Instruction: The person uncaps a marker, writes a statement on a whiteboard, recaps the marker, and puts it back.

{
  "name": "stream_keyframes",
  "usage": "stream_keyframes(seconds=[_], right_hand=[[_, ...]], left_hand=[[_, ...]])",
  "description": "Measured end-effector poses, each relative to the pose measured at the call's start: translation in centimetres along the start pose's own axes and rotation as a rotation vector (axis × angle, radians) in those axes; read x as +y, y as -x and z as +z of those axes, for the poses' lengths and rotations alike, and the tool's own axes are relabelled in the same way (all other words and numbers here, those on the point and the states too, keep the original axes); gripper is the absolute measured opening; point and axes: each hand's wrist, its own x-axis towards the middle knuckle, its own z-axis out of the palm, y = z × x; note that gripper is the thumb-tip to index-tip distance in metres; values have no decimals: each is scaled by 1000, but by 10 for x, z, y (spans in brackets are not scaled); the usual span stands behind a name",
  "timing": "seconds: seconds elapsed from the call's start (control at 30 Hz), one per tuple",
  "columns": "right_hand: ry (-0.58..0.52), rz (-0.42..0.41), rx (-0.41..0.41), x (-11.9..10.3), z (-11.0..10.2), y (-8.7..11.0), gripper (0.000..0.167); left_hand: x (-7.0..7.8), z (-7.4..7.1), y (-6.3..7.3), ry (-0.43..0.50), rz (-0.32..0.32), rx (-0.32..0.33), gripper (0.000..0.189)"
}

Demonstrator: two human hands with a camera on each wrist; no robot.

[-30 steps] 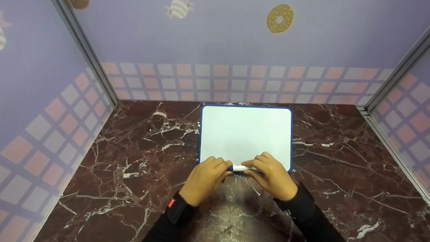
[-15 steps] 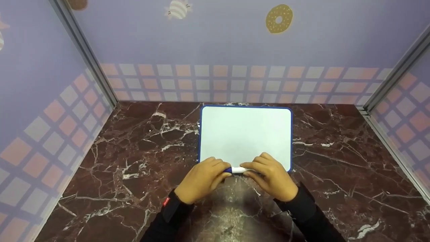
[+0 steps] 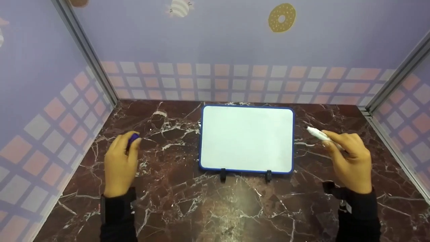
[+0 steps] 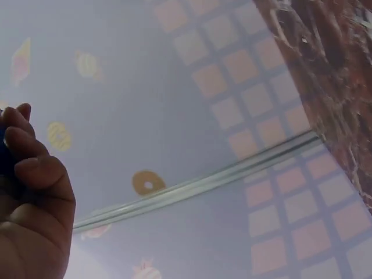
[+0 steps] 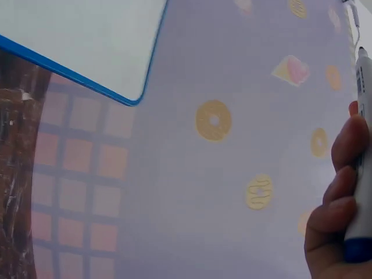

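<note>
So the purple walls (image 3: 215, 40) are boxing in the table (image 3: 174, 208), and the board (image 3: 247, 139) is standing on it with two black feet (image 3: 223, 175) poking out at its lower edge. Black sleeves (image 3: 118, 218) are coming in from the bottom of the head view, spread wide. The left hand (image 3: 119, 164) is reaching forward, well left of the board, back of the hand showing, thumb and fingers pinching the cap (image 3: 133, 138). The right hand (image 3: 352, 161) is angling in on the board's other side, gripping the marker (image 3: 317, 133) between thumb and fingers. Its bare dark tip (image 3: 307, 128) is pointing toward the board's right edge, apart from it. Fingers are hiding much of the cap, so which way its opening is facing is hard to tell. The left wrist view is cutting off hand and cap; the right one is cropping marker and board.
</note>
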Motion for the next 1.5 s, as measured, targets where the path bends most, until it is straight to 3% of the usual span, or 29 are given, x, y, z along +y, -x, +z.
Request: stream_keyframes(seconds=[0.03, 0.1, 0.23, 0.3, 0.4, 0.57, 1.07, 1.33, 1.4, 1.5], right_hand=[[5, -12, -7, -1, 0, -1, 19], [5, -28, -48, -4, 6, 1, 21], [-9, -61, -160, -5, 26, 9, 30], [-26, -79, -216, -9, 35, 12, 35], [-40, -85, -282, -12, 46, 15, 36], [-53, -74, -359, -14, 55, 19, 36], [-22, -69, -391, -11, 70, 28, 35], [7, -69, -400, -11, 73, 32, 34], [13, -77, -404, -12, 74, 32, 34], [18, -93, -414, -12, 76, 33, 35]], left_hand=[[1, 3, -1, 10, 6, -14, 27], [4, 16, -1, -6, 3, -110, 27], [1, 49, 8, -132, -27, -414, 32], [-4, 60, 15, -218, -22, -534, 30], [-14, 66, 25, -338, -22, -608, 26], [-26, 67, 32, -420, -76, -664, 27], [-34, 67, 32, -387, -130, -698, 24], [-16, 63, 27, -408, -154, -690, 48], [-9, 64, 26, -407, -125, -659, 49], [7, 67, 24, -371, -31, -561, 49]])
